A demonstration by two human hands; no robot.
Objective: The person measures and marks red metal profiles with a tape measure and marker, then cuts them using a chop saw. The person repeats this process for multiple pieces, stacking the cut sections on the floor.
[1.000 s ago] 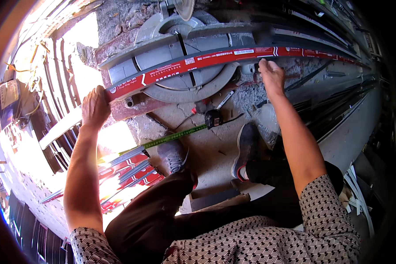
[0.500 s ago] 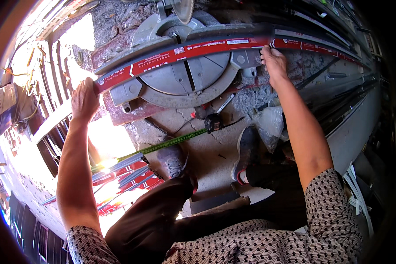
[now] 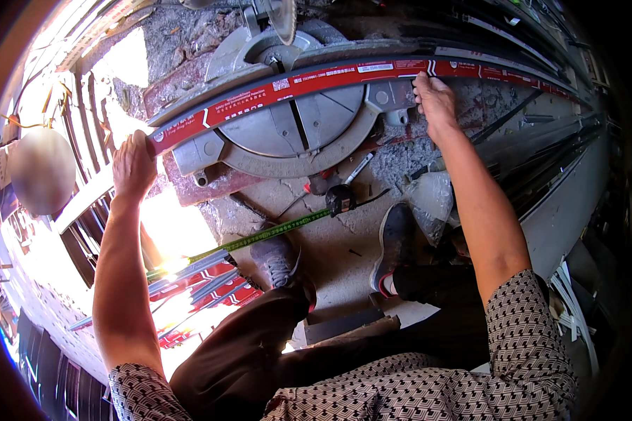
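Note:
A long dark metal profile [image 3: 316,85] with red printed protective film lies across the grey base of a mitre saw [image 3: 260,130]. My left hand [image 3: 134,167] is closed around its left end. Further along to the right, my right hand [image 3: 435,105] grips its near edge between thumb and fingers, the fingertips partly hidden. Above the profile, at the top of the view, hangs the toothed saw blade [image 3: 286,21], apart from both hands. The profile runs on past my right hand toward the far right.
On the floor between my shoes lie a tape measure [image 3: 340,199] with its green blade [image 3: 274,231] pulled out, a marker pen [image 3: 360,168] and a clear plastic bag [image 3: 428,200]. More red-filmed profiles [image 3: 221,289] lie at lower left. Dark profiles [image 3: 534,151] are stacked at right.
The view has shifted slightly. Both hands keep their grip on the profile, which stays across the saw base with little visible movement.

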